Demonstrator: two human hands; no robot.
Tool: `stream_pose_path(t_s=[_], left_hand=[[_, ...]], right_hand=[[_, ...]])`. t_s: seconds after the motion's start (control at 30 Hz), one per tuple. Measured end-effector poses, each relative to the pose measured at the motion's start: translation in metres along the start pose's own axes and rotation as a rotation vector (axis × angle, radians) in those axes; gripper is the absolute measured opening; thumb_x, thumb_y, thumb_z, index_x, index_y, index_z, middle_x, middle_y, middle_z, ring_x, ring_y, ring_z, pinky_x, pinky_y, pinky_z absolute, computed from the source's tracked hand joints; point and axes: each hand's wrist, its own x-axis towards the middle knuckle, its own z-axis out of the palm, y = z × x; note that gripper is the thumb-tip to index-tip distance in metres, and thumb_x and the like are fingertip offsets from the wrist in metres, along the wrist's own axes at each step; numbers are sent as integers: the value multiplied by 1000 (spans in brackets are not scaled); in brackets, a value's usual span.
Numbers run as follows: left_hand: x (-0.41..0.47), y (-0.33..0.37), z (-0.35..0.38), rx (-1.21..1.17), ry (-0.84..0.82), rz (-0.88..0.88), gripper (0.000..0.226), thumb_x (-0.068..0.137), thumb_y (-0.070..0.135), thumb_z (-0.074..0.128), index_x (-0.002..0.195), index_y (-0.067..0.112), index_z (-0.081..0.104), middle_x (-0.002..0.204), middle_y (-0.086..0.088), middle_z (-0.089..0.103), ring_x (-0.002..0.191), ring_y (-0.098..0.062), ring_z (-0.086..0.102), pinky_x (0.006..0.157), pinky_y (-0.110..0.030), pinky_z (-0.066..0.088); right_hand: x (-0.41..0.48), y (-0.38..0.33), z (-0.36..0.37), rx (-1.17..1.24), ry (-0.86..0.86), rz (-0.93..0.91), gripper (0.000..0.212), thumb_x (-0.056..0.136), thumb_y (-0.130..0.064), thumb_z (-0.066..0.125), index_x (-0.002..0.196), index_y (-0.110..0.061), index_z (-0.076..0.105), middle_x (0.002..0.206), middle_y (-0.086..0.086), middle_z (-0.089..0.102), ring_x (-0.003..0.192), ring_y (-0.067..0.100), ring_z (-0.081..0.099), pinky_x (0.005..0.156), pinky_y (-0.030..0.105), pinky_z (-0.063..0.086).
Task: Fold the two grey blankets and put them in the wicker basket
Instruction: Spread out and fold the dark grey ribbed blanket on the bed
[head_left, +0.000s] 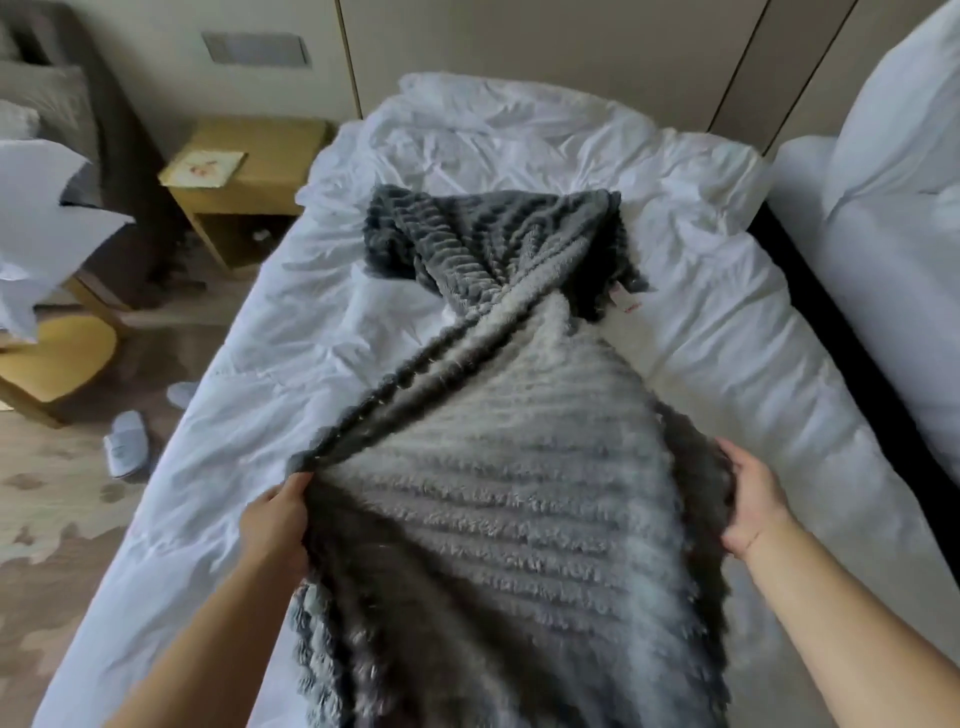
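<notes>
Now, on bed (701, 291): grey blanket (498, 467), stretched lengthwise down the middle. Far end bunched and twisted toward head of bed, darker ribbed side up. Near end spread wide, paler fuzzy side up, running out of frame at foot of bed. Small white label (621, 301) with red print at right side of the twist.

At blanket's left edge, left hand (275, 514) pinching a fold, fingers curled under. At right edge, right hand (748, 504) gripping, thumb on top, fingers buried in the pile. Hands well apart, blanket spread between.

Left of bed: wooden nightstand (244, 192) with card (208, 165) on top; white slippers (127, 449) on floor close by bed's side; yellow chair (57, 358) farther left. Right of bed: second bed (872, 249), white bedding, narrow dark gap between.
</notes>
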Motion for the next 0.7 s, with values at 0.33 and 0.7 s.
stream_pose_path(t_s=[0.33, 0.7], left_hand=[[-67, -6, -116, -49, -287, -225, 35, 80, 26, 62, 104, 1, 67, 89, -19, 70, 75, -33, 67, 70, -38, 56], [-104, 23, -99, -131, -527, 31, 33, 90, 19, 61, 117, 0, 61, 108, -22, 66, 84, -31, 67, 69, -40, 59]], right_hand=[[-93, -43, -64, -127, -10, -15, 41, 78, -44, 69, 78, -4, 78, 87, 14, 75, 79, 27, 73, 66, 44, 60], [-130, -68, -45, 10, 44, -533, 22, 94, -15, 54, 83, -19, 73, 74, -9, 73, 63, 3, 70, 51, 19, 55]])
